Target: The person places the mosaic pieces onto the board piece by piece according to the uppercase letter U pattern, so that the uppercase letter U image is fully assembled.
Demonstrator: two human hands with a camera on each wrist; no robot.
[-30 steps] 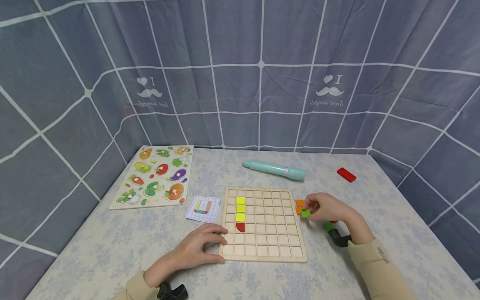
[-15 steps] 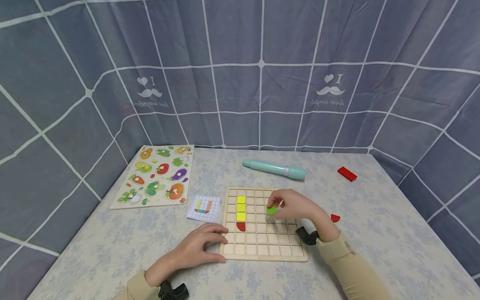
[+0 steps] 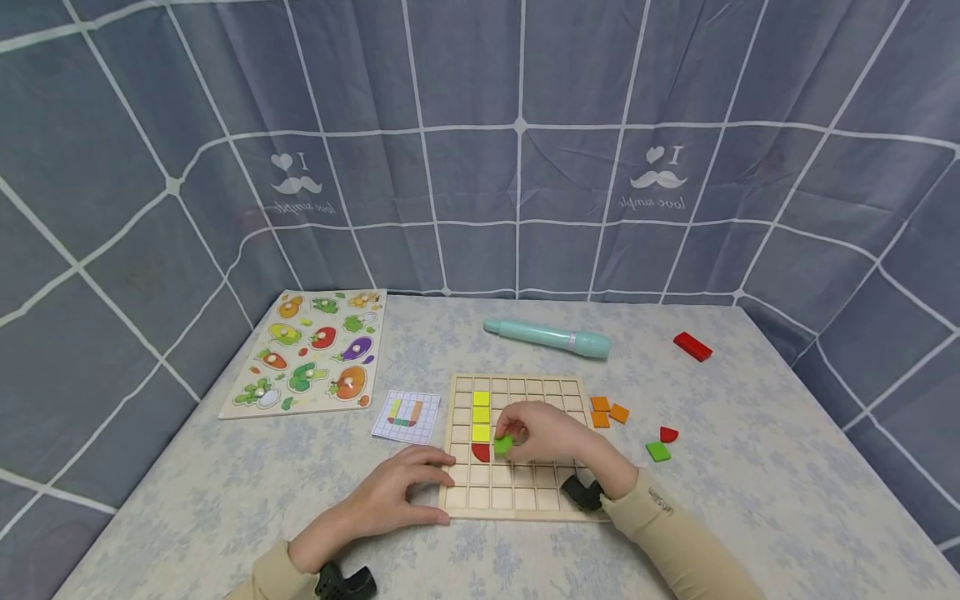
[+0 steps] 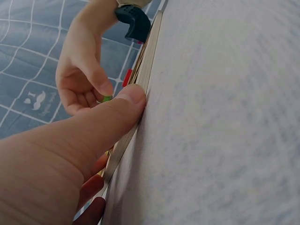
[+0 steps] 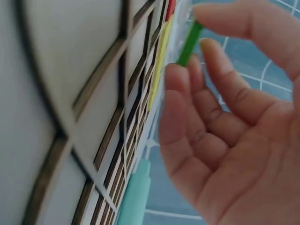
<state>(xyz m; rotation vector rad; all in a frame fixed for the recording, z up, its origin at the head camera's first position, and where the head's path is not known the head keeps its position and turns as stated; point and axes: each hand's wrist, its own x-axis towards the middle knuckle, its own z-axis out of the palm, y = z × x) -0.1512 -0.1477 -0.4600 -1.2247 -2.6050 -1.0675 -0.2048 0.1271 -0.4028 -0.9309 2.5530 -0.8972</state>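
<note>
My right hand (image 3: 546, 432) pinches a green square tile (image 3: 503, 445) between thumb and fingertips, over the wooden grid board (image 3: 536, 500). In the right wrist view the green tile (image 5: 190, 43) shows edge-on, above the board surface. On the board three yellow tiles (image 3: 481, 416) form a column, with a red quarter-round tile (image 3: 481, 452) below them. The held tile is just right of that red one. My left hand (image 3: 390, 492) rests against the board's left edge, fingers extended; its thumb (image 4: 129, 96) touches the board's side in the left wrist view.
Right of the board lie three orange tiles (image 3: 601, 419), a red quarter-round (image 3: 668, 434) and a green tile (image 3: 658, 452). A pattern card (image 3: 406, 417), vegetable puzzle board (image 3: 303, 354), teal pen-shaped object (image 3: 547, 337) and red block (image 3: 692, 347) lie around it.
My right hand has carried the green tile leftward from beside the orange tiles, across the board to near its red tile. The left hand stays in place.
</note>
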